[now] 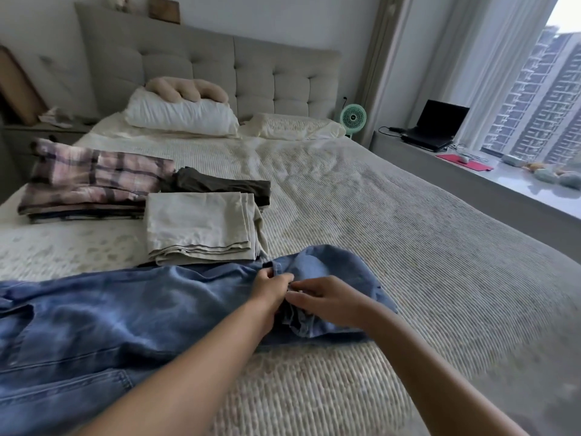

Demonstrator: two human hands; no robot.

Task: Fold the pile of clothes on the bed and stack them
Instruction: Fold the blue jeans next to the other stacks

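A pair of blue jeans (103, 313) lies spread across the near part of the bed (393, 247), legs running off to the left. My left hand (270, 287) pinches the denim at the waistband, and my right hand (327, 300) grips the bunched fabric right beside it. Behind the jeans sits a folded beige cloth (201, 225). A folded dark olive garment (220, 184) lies behind that. A folded plaid stack (94, 180) rests to the left.
Two pillows (182, 116) and a beige cushion (188, 88) lie at the grey headboard (220, 64). A mint fan (353, 118) stands at the bed's right. The window ledge (503, 187) holds a laptop (437, 127) and small items.
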